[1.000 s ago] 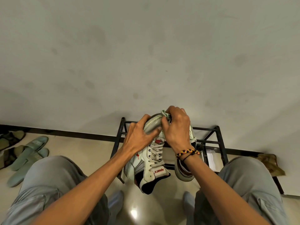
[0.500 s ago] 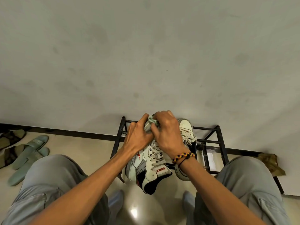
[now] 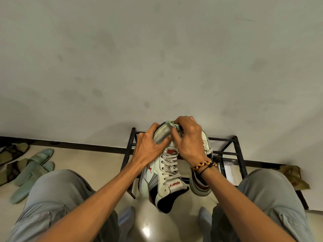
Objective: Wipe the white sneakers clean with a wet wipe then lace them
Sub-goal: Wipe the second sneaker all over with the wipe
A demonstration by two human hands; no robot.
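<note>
- Two hands work one white sneaker point(image 3: 164, 173) above a black shoe rack point(image 3: 239, 154); green slippers point(image 3: 33, 170) lie left.
- Left hand point(image 3: 148, 151) grips its toe; right hand point(image 3: 189, 140) pinches the wet wipe point(image 3: 172, 123), now back at the toe tip.

You can read one word: "sparx" in red letters on the white tongue label point(image 3: 174, 184) of the held sneaker point(image 3: 162, 173), upside down from your view. A red X-shaped logo point(image 3: 149, 169) marks that sneaker's left side panel. No other text or number is legible.
</note>
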